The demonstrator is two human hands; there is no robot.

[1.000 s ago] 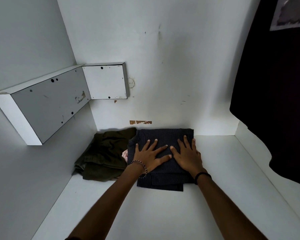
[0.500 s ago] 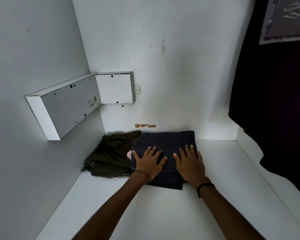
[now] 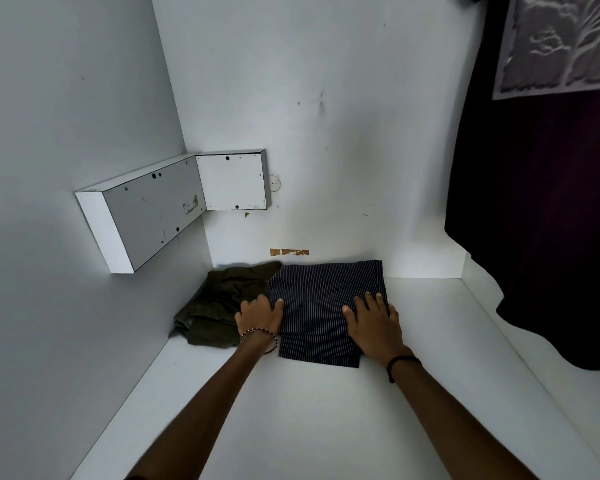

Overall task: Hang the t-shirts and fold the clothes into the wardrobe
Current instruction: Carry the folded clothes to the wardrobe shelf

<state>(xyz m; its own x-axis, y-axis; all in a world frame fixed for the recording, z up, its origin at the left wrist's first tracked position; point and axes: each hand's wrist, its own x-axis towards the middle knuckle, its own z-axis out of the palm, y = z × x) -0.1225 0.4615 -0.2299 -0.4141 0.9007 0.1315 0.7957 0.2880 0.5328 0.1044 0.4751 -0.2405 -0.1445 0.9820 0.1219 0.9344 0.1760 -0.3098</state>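
Head view: where does the folded piece sit?
— The striped garment (image 3: pixel 323 296) lies flat on the wardrobe floor (image 3: pixel 291 427), centre of the frame, close up to the back wall and touching the olive garment (image 3: pixel 219 306) bunched in the corner to its left.
— And the 2 hands?
— The right hand (image 3: pixel 374 329) rests on its right side, fingers straight and released, pressing the fold flat. The left hand (image 3: pixel 258 318) sits at its left edge, thumb on the stripes. Its fingers dip between the 2 garments, so I cannot tell whether they grasp the edge or merely nudge it.
— Why like that?
— Probably to square the fold and keep it apart from the olive heap. 1 black t-shirt (image 3: pixel 534 220) already hangs at the right of the frame, so hanging looks partly done.
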